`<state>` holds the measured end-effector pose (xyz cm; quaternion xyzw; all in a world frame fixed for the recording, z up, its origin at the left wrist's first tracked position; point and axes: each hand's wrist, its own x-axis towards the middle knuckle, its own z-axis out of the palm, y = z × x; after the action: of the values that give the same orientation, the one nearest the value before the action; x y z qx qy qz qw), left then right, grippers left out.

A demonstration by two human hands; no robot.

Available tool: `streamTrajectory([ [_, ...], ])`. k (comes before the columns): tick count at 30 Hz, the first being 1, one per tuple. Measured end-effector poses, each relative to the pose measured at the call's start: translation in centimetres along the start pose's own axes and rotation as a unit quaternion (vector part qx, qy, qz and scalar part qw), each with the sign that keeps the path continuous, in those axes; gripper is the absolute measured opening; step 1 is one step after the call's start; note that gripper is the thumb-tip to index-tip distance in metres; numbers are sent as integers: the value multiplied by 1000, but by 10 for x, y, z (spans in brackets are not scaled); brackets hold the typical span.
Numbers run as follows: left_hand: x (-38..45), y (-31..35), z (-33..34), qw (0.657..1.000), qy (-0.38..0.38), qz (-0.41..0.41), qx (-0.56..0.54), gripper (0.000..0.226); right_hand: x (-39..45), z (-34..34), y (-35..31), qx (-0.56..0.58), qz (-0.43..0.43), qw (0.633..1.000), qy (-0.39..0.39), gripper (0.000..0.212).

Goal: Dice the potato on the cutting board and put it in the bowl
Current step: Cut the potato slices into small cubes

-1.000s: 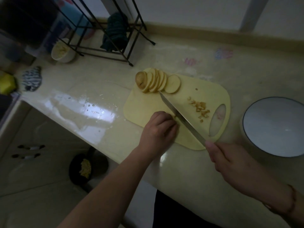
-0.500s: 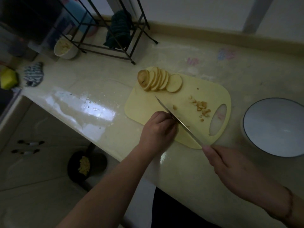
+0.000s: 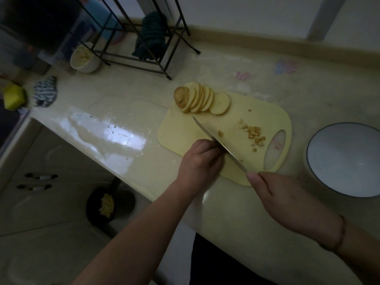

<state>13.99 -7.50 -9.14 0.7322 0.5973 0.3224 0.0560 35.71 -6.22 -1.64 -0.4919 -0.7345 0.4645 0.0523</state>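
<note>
Steel knife (image 3: pixel 220 145) clenched in right grip (image 3: pixel 281 198), blade beside left knuckles as guide | left grip (image 3: pixel 200 159) curls over hidden piece, cannot tell | potato slices (image 3: pixel 202 99) beyond blade on cutting board (image 3: pixel 178 132) | bowl (image 3: pixel 345 159) right, unfilled

Dim kitchen: glossy cream countertop (image 3: pixel 115 112), black wire rack (image 3: pixel 144 48) by the pale wall (image 3: pixel 246 15), tiled floor (image 3: pixel 41 254).
</note>
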Motion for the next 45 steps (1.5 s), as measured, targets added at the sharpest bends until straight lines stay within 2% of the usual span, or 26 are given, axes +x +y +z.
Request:
streamTrajectory([
  [7,2,-6,0,999,-23,29,12,14,-1,-12,15,42,23,999,-23,63],
  [11,2,-5,1,1000,-22,19,7,14,-8,-17,14,94,48,994,-34,56],
  [17,4,-3,1,999,25,-43,-21,17,-8,-16,10,80,49,995,-42,56],
  [22,10,-3,4,1000,-11,-25,-4,20,-9,-14,11,68,43,996,-41,65],
  [29,14,-2,6,1000,-12,-22,-4,20,0,-15,9,93,53,993,-47,55],
  [33,16,-9,-1,998,-38,17,47,17,-2,-18,16,107,60,992,-36,57],
  [35,17,-8,-3,996,-46,5,71,18,-6,-21,21,117,72,990,-27,57],
  [40,20,4,2,997,-53,-46,-11,21,-14,-16,23,132,71,989,5,58],
  [43,28,10,10,996,-67,-62,-16,11,-17,-12,22,122,60,990,36,64],
  [45,37,14,20,995,-63,-82,-19,13,-18,-8,22,110,45,991,62,68],
])
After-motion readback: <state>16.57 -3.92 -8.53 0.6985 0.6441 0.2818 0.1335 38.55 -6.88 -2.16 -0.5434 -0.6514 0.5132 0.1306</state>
